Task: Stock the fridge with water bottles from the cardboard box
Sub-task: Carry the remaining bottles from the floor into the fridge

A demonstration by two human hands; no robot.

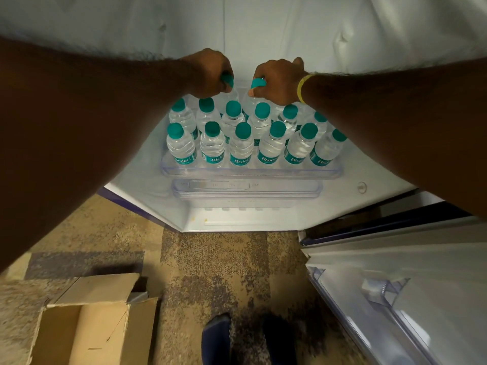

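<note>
Two rows of small clear water bottles (241,143) with teal caps and teal labels stand on the fridge shelf (250,171). Behind them, my left hand (210,72) grips the teal-capped top of a water bottle (227,79). My right hand (279,80) grips the top of another bottle (257,83) beside it. Both held bottles are at the back of the shelf, their bodies mostly hidden behind the rows in front. The open cardboard box (95,325) lies on the floor at lower left; none of its contents can be seen.
The open fridge door (395,285) with its clear door rack stands at lower right. A clear drawer front (247,188) sits under the shelf. Speckled carpet (216,259) covers the floor, and my foot (216,338) is beside the box.
</note>
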